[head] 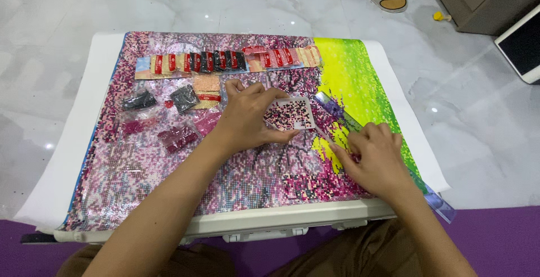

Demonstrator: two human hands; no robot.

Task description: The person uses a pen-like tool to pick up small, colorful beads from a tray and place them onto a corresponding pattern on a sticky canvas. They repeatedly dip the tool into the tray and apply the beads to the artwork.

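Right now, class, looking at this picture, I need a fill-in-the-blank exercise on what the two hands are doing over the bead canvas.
1. The left hand holds a small white ____ of beads.
2. The right hand presses a pen-like tool onto the ____.
3. The unfinished strip of canvas at the right is yellow and ____.
4. Small bead bags lie to the ____ of the left hand.

Missing words: tray; canvas; green; left

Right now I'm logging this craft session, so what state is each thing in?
Left hand: holding the bead tray.
Bead tray: lifted, tilted, partly filled with dark and pink beads.
Right hand: fingers curled, pressed to the canvas.
Canvas: spread flat, mostly beaded.
Bead bags: lying loose on the canvas.
Packet strips: laid in a row.
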